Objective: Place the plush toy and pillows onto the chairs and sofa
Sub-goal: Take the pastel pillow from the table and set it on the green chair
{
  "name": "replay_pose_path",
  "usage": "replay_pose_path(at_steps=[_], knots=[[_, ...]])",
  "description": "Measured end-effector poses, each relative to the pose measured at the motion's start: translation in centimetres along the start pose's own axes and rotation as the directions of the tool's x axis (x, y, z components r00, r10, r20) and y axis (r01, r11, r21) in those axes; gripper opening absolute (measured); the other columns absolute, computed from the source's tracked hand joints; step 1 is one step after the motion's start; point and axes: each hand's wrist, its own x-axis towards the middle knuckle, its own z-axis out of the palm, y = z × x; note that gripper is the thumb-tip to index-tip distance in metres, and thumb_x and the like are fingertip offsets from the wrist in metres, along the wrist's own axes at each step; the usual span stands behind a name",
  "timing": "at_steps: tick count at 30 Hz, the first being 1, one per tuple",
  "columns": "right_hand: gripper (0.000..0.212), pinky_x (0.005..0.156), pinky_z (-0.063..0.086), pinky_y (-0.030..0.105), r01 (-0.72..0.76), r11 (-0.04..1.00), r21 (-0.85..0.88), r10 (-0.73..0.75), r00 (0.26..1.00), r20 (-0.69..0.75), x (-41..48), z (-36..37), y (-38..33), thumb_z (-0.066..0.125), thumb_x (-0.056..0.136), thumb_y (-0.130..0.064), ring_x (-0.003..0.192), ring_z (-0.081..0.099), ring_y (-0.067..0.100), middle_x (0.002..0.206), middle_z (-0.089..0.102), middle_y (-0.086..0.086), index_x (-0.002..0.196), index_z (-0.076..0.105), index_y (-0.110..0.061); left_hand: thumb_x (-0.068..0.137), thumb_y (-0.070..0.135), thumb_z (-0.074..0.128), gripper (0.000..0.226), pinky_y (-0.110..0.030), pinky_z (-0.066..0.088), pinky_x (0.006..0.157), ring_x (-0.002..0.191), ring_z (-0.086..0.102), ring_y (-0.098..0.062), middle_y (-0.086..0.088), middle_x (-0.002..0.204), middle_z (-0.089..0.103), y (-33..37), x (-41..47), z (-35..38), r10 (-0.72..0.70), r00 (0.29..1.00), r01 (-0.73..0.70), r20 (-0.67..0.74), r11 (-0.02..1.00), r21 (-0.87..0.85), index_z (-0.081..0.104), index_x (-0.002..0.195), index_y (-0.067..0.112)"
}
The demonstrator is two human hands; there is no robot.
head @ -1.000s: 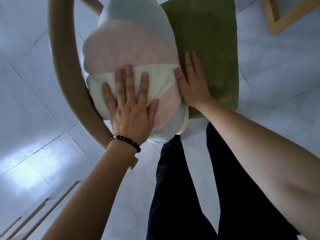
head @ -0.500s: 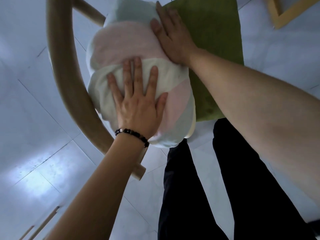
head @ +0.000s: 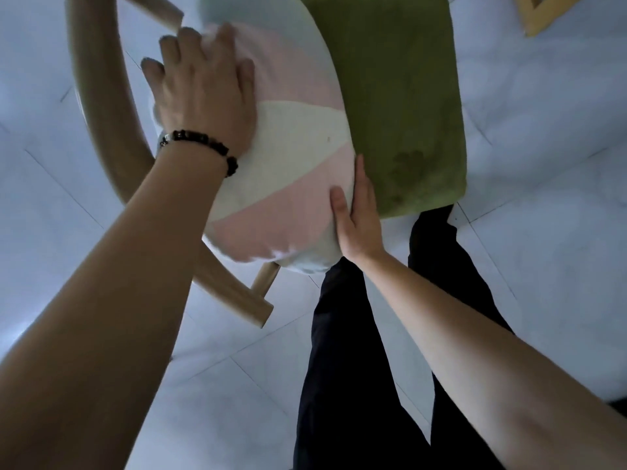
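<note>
A plump pillow [head: 291,157] with pink, cream and pale blue panels leans against the curved wooden back of a chair [head: 98,106], resting on its green seat cushion [head: 393,96]. My left hand [head: 203,93], with a dark bead bracelet on the wrist, lies flat with fingers spread on the pillow's upper left side. Flat against the pillow's lower right edge, beside the green cushion, rests my right hand [head: 356,215]. Neither hand grips the pillow. No plush toy or sofa is in view.
Pale tiled floor [head: 543,198] surrounds the chair. My legs in black trousers [head: 353,368] stand just in front of the seat. A light wooden frame corner [head: 543,15] shows at the top right.
My left hand slid up from the pillow's cream panel to its upper left side. My right hand came back down from the pillow's top to its lower right edge.
</note>
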Motion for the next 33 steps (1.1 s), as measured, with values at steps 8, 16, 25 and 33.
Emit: replay_pose_path(at_steps=[8,16,25,33], knots=[[0.101,0.125,0.017,0.056,0.177,0.970,-0.168,-0.190,0.980,-0.061,-2.6,-0.5,1.0,0.031,0.091,-0.078,0.159,0.003,0.029,0.170,-0.003,0.016,0.163,0.003,-0.013,0.102,0.051,0.019,0.062,-0.062,0.012,0.119,0.153,0.016,-0.038,-0.020,0.164,0.022,0.7,-0.3,-0.5,0.073,0.996,-0.073,-0.046,0.997,0.004,0.028,0.155,0.020],[0.124,0.123,0.021,0.056,0.343,0.806,-0.481,-0.273,0.938,0.212,-4.2,-0.8,3.5,0.051,0.079,-0.084,0.158,0.005,0.036,0.170,0.001,0.021,0.162,0.004,-0.006,0.099,0.062,0.014,0.070,-0.065,0.002,0.120,0.154,0.009,-0.037,-0.018,0.167,0.011,1.2,-0.4,1.8,0.167,0.981,-0.171,0.103,0.985,0.035,0.020,0.157,0.025],[0.077,0.127,0.020,0.043,0.309,0.835,-0.455,-0.274,0.951,0.142,-8.6,-11.6,-11.7,0.038,0.104,-0.055,0.157,0.013,0.023,0.170,0.014,0.012,0.162,0.015,-0.010,0.104,0.044,0.042,0.064,-0.050,0.024,0.119,0.149,0.028,-0.035,-0.013,0.165,0.023,-1.1,-15.8,-9.8,-0.128,0.986,0.165,0.104,0.758,-0.631,0.025,0.158,0.014],[0.065,0.111,0.043,0.034,0.461,0.838,-0.291,-0.430,0.887,0.167,-19.4,-20.9,-25.2,0.056,0.098,-0.050,0.139,0.047,0.010,0.157,0.044,-0.003,0.156,0.035,-0.029,0.096,0.043,0.052,0.060,-0.040,0.041,0.111,0.135,0.049,-0.020,-0.004,0.150,0.048,-3.4,-35.6,-19.9,-0.538,0.833,0.291,0.130,0.226,-0.930,0.041,0.151,0.021]])
